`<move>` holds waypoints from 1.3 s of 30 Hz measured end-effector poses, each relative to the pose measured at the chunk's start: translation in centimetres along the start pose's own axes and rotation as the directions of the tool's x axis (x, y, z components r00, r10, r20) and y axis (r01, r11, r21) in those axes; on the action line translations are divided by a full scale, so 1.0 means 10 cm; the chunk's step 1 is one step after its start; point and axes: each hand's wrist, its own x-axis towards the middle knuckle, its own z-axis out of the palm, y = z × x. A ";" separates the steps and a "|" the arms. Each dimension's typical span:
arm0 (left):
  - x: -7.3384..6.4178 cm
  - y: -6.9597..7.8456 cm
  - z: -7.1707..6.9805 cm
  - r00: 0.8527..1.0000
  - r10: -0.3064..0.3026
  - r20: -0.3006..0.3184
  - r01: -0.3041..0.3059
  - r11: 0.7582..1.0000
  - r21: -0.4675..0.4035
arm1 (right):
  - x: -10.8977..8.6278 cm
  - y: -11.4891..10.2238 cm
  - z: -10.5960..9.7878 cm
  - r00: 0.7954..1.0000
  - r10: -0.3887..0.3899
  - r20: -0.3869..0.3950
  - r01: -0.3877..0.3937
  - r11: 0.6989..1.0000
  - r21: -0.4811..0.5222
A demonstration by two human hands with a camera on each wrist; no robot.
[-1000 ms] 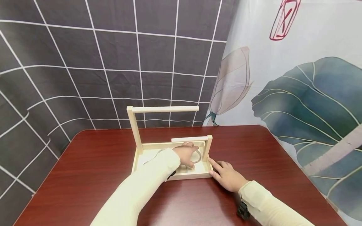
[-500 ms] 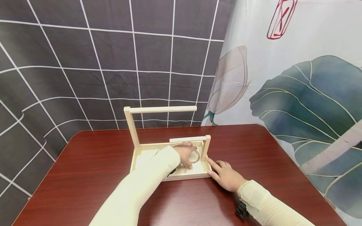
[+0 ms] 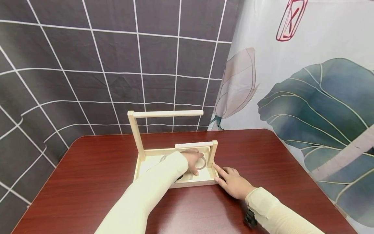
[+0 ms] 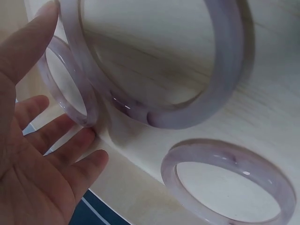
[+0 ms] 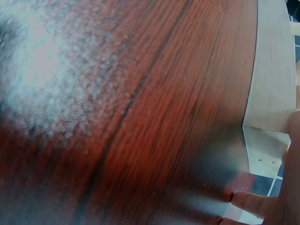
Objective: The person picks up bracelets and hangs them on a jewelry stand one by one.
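Note:
A pale wooden tray (image 3: 193,184) with upright posts and two horizontal rods stands on the table. My left hand (image 3: 191,160) reaches down inside it, close to a pale bangle (image 3: 205,163). In the left wrist view, its thumb and fingers are spread apart. The thumb lies beside a large, pale purple bangle (image 4: 229,51), and the fingertips are close to a smaller-looking bangle (image 4: 84,93); contact is hard to tell. Another bangle (image 4: 227,157) lies at lower right. Outside the tray, my right hand (image 3: 236,184) rests its extended fingers against the right front corner.
Over the tray, the taller rod (image 3: 169,113) runs right from the left post, and the shorter rod (image 3: 194,144) runs left from the right post. The reddish-brown table (image 3: 96,169) surrounds the tray. Behind it hang a dark grid cloth (image 3: 117,84) and a floral cloth (image 3: 292,104).
The head view has shifted slightly. My left hand and forearm have moved a little to the right relative to the tray. My right hand stays at the tray's corner.

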 end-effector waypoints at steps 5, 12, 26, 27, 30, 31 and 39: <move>0.02 -0.01 0.03 1.000 0.007 -0.010 -0.007 1.000 0.022 | 0.01 0.01 0.02 1.000 0.002 -0.005 -0.002 1.000 0.001; 0.02 0.01 0.02 1.000 0.018 -0.016 -0.017 0.998 0.064 | 0.00 0.02 0.03 1.000 0.002 -0.012 -0.002 1.000 0.000; 0.02 0.06 0.01 0.999 0.045 -0.008 -0.044 0.997 0.064 | -0.04 0.01 0.02 1.000 0.007 -0.014 -0.007 1.000 0.006; 0.02 0.06 0.01 0.999 0.048 -0.007 -0.047 0.997 0.068 | -0.04 0.01 0.01 1.000 0.008 -0.012 -0.008 1.000 0.008; 0.01 0.06 0.00 0.999 0.047 -0.009 -0.046 0.997 0.064 | -0.04 0.01 0.01 1.000 0.008 -0.008 -0.008 1.000 0.011; 0.00 0.07 0.00 0.999 0.045 -0.010 -0.044 0.997 0.057 | -0.04 0.01 0.01 1.000 0.007 -0.007 -0.007 1.000 0.013; 0.01 0.05 0.00 0.999 0.006 -0.042 -0.007 1.000 -0.024 | -0.01 0.03 0.03 1.000 0.026 0.001 -0.026 1.000 0.003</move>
